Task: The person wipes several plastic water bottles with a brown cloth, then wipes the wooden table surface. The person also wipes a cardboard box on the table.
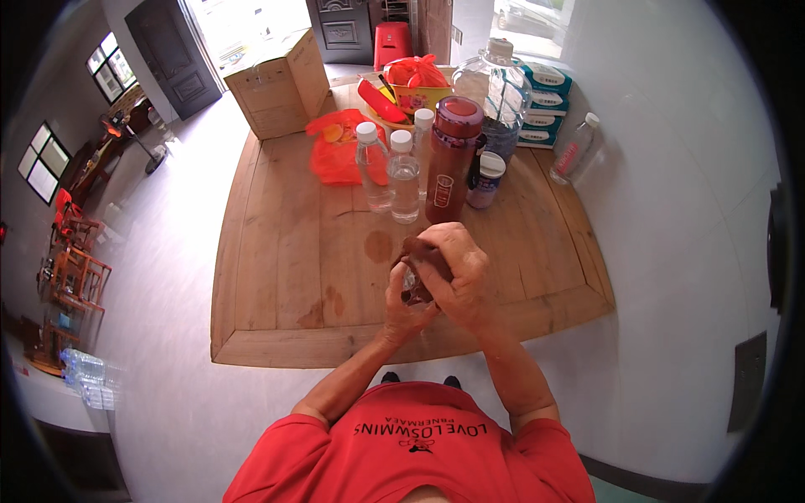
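Over the near half of the wooden table [277,270], my two hands are close together around a brown cloth [434,261]. My left hand [405,311] grips a clear, shiny object [410,280], mostly covered by fingers and cloth, so its kind cannot be told. My right hand [462,267] is closed on the cloth and presses it against that object. Just beyond my hands stands a tall reddish thermos flask [454,163]. To its left are three clear bottles with white caps, one of them a water-filled bottle [404,182].
Behind stand a small white-lidded canister [487,182], a large clear jug [494,88] and stacked tissue packs [542,104]. A capped bottle [573,151] is by the wall. Farther left are a red plastic bag [339,157], a yellow basin [427,99] and a cardboard box [277,88].
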